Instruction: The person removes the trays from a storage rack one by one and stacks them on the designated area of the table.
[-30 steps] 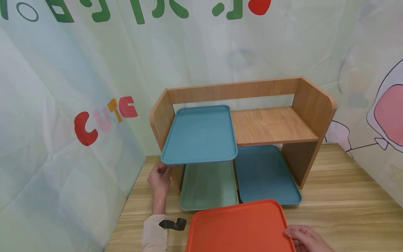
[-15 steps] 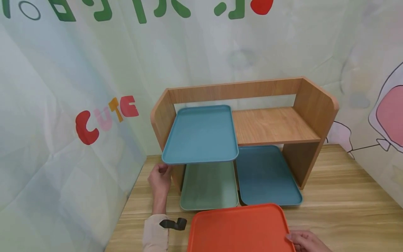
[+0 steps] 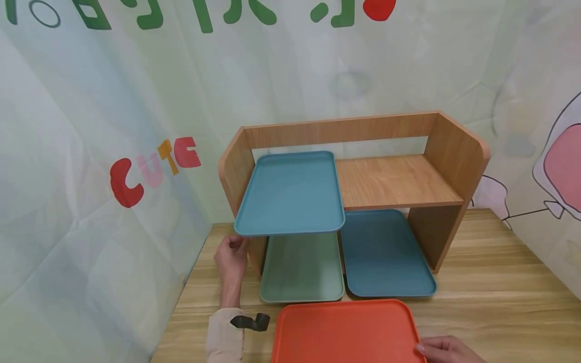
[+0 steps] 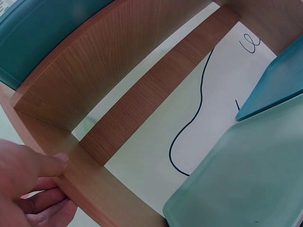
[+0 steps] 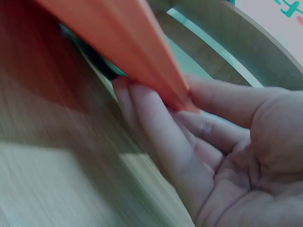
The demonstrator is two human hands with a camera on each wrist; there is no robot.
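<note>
My left hand (image 3: 231, 257) grips the front edge of the left side panel of a wooden desktop shelf (image 3: 399, 176). In the left wrist view the thumb (image 4: 52, 164) lies on the panel's inner face, with the other fingers curled round outside. My right hand (image 3: 447, 349) pinches the right rim of an orange tray (image 3: 345, 333); in the right wrist view its fingers (image 5: 156, 123) are under the rim. A light blue tray (image 3: 290, 194) lies on the upper board, jutting past its front. Below are a green tray (image 3: 303, 269) at left and a dark blue tray (image 3: 386, 254) at right.
The shelf stands on a wood-grain table (image 3: 499, 282) against a printed cloth backdrop (image 3: 290, 80). To the left, another stretch of cloth (image 3: 91, 242) runs alongside the table. Bare board (image 3: 390, 181) shows right of the light blue tray.
The orange tray, with my right hand on it, has moved slightly lower in the head view, away from the shelf. My left hand keeps its grip on the side panel.
</note>
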